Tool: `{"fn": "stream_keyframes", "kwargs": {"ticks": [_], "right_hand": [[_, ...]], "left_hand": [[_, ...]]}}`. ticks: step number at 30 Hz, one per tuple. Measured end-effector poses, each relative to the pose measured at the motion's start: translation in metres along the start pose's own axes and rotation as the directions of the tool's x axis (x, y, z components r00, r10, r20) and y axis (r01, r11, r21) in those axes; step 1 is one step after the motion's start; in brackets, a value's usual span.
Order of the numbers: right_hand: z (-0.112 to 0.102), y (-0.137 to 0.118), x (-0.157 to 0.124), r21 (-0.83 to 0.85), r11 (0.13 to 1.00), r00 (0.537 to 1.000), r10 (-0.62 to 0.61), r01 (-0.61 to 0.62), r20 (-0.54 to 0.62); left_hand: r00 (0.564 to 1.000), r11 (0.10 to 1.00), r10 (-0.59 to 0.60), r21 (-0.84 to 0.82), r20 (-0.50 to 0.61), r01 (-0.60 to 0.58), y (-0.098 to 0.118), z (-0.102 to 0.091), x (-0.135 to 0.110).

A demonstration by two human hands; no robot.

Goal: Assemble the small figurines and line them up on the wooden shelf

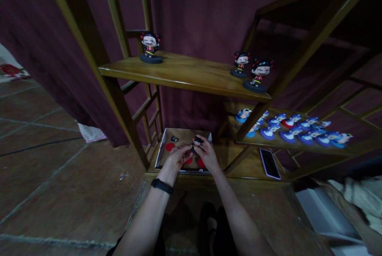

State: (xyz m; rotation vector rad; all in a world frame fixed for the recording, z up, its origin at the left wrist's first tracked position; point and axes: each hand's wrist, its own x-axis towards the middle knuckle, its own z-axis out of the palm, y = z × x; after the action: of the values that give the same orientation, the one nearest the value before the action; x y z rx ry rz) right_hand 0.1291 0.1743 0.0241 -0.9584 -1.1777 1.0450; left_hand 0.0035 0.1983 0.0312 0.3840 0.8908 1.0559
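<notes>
Both my hands reach down over an open cardboard box (167, 133) on the bottom shelf. My right hand (206, 155) is closed round a small figurine (197, 141) with black hair and a red outfit, held just above the box. My left hand (178, 158), a black band on its wrist, has its fingers curled at the figurine's underside; what it pinches is hidden. Red round bases (170, 146) and a small dark piece lie inside the box.
Three matching figurines (151, 47) (240, 64) (259, 74) stand on the upper wooden shelf (191, 75). Several blue figurines (298, 128) crowd the middle shelf at right. A phone (269, 163) lies on the bottom shelf. Tiled floor spreads left; a dark red curtain hangs behind.
</notes>
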Motion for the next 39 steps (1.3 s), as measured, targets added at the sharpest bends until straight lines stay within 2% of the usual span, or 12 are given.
{"fn": "stream_keyframes", "kwargs": {"ticks": [3,5,9,13,18,23,33,36,39], "right_hand": [[-0.002,0.000,0.001,0.070,0.997,0.990,0.032,-0.023,-0.135],[-0.005,0.000,0.002,0.067,0.996,0.980,0.076,-0.065,-0.183],[-0.008,0.005,0.003,0.025,0.988,0.982,0.152,-0.150,-0.114],[-0.007,0.016,0.007,-0.014,0.988,0.979,0.149,-0.152,-0.143],[-0.013,0.020,0.011,-0.034,0.990,0.988,0.131,-0.134,-0.082],[-0.018,0.014,0.009,-0.119,0.988,0.995,0.094,-0.098,-0.037],[-0.023,-0.009,0.007,-0.203,0.978,0.981,0.082,-0.045,0.177],[-0.024,-0.001,0.008,-0.233,0.972,0.980,0.069,-0.024,0.188],[-0.023,0.014,0.008,-0.210,0.976,0.991,0.084,-0.060,0.108]], "left_hand": [[0.998,0.999,0.048,0.011,-0.039,-0.047,-0.002,0.002,0.001],[0.996,0.998,0.067,0.004,-0.057,-0.067,-0.003,0.002,0.002],[0.996,0.997,0.072,-0.022,-0.048,-0.073,-0.005,0.000,0.004],[1.000,1.000,0.019,0.018,0.003,-0.019,-0.007,0.002,0.002],[0.999,0.998,0.033,0.048,0.009,-0.033,-0.008,0.002,0.002],[1.000,0.998,0.001,0.070,-0.019,0.001,-0.011,-0.004,0.007],[0.988,0.978,-0.155,0.139,-0.025,0.157,-0.006,-0.009,0.004],[0.993,0.979,-0.115,0.163,-0.040,0.120,-0.009,-0.010,0.005],[0.997,0.984,-0.022,0.172,-0.077,0.035,-0.014,-0.008,0.005]]}}
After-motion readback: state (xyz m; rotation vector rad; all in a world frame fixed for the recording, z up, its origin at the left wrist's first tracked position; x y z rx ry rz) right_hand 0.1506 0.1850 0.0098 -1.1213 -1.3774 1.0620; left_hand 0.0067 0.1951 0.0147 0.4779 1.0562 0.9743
